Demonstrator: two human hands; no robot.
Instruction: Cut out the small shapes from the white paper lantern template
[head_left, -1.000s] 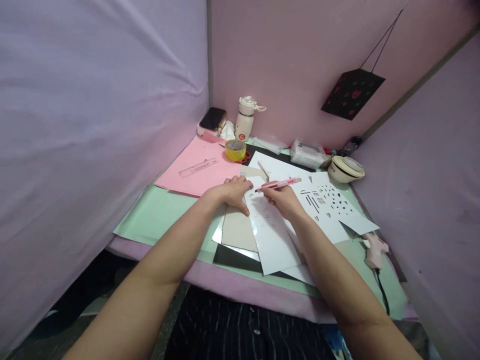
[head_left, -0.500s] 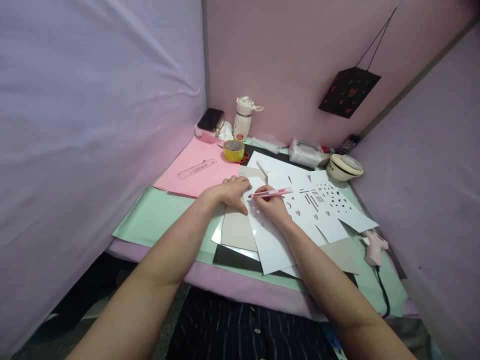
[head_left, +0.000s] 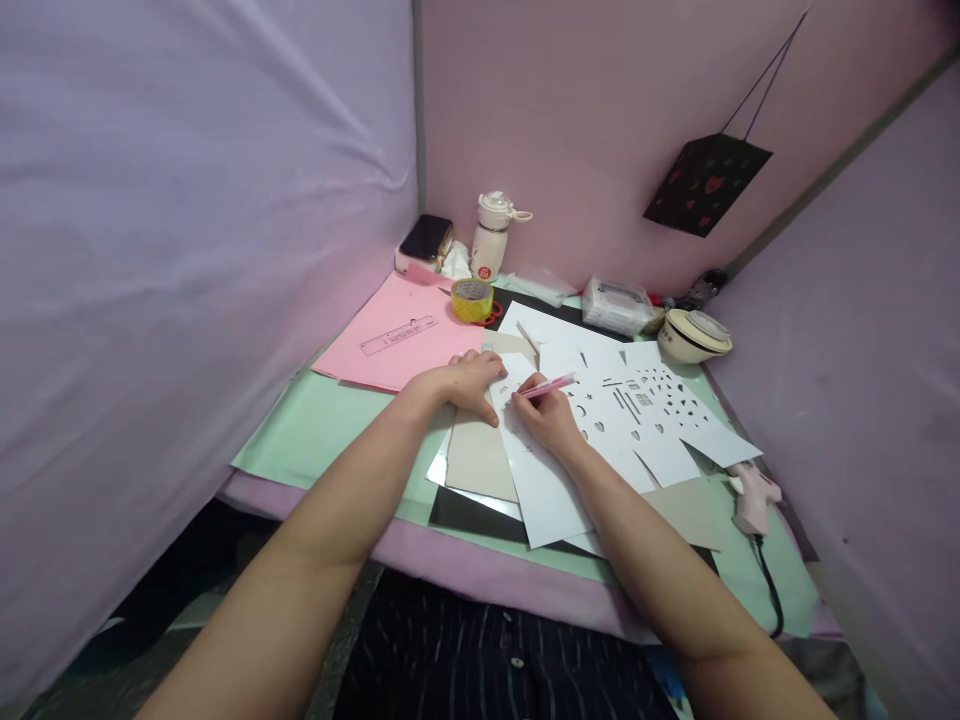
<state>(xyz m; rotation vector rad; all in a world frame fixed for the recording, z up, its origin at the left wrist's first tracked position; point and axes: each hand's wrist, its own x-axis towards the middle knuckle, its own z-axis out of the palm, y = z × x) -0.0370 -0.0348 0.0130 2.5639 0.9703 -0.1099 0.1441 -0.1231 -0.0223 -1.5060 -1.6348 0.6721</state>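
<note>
My right hand [head_left: 546, 412] is closed round a pink and white pen-like tool [head_left: 551, 385], its tip down at a white sheet [head_left: 551, 500] with small star shapes on it. My left hand [head_left: 474, 385] lies flat with fingers spread across the sheet's upper left edge and a grey-beige board [head_left: 480, 455] beneath. To the right of my right hand are white papers [head_left: 622, 450] with cut-out hearts, moons, stars and slits.
Pink sheets with a clear ruler [head_left: 399, 336] lie left; yellow tape [head_left: 472, 300], red-handled scissors and a bottle [head_left: 490, 240] stand behind. A plastic box [head_left: 616, 305], a bowl [head_left: 694, 337] and a pink glue gun [head_left: 752, 497] are right. A black lantern [head_left: 707, 185] hangs above.
My right hand has shifted the tool slightly right on the sheet and tilted it more steeply. The whole view has moved a little. My left hand stays in place.
</note>
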